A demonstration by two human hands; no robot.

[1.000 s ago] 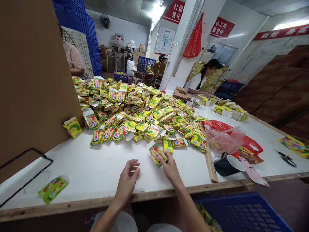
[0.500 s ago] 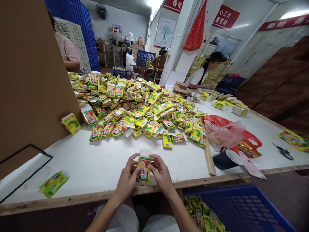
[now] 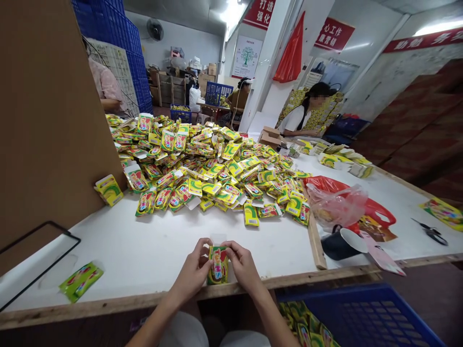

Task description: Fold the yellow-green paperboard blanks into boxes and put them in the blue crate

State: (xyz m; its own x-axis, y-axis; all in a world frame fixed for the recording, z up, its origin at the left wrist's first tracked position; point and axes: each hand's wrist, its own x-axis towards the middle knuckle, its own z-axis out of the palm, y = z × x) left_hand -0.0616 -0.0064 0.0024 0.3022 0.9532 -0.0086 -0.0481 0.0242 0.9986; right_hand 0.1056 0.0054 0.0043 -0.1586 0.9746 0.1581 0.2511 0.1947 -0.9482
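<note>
A small green and yellow printed carton (image 3: 218, 266) stands upright near the table's front edge, its white flap (image 3: 218, 238) raised at the top. My left hand (image 3: 195, 267) grips it from the left, with the thumb on its front and the fingers curled by the upper corner. On the other side my right hand (image 3: 243, 265) pinches the top right corner. Beyond both hands lies a large heap of similar cartons (image 3: 217, 168), many with white flaps sticking out.
A wooden strip (image 3: 316, 246) borders the heap's right side, with a dark cup (image 3: 342, 244), plastic bag (image 3: 336, 205) and scissors (image 3: 430, 231) beyond. A green packet (image 3: 81, 281) lies left. A blue crate (image 3: 361, 308) sits below. Co-workers sit at the back.
My hands and the carton sit a little lower in the picture, as does the whole scene. My right thumb has shifted from the carton's front toward its top corner. The flap looks shorter.
</note>
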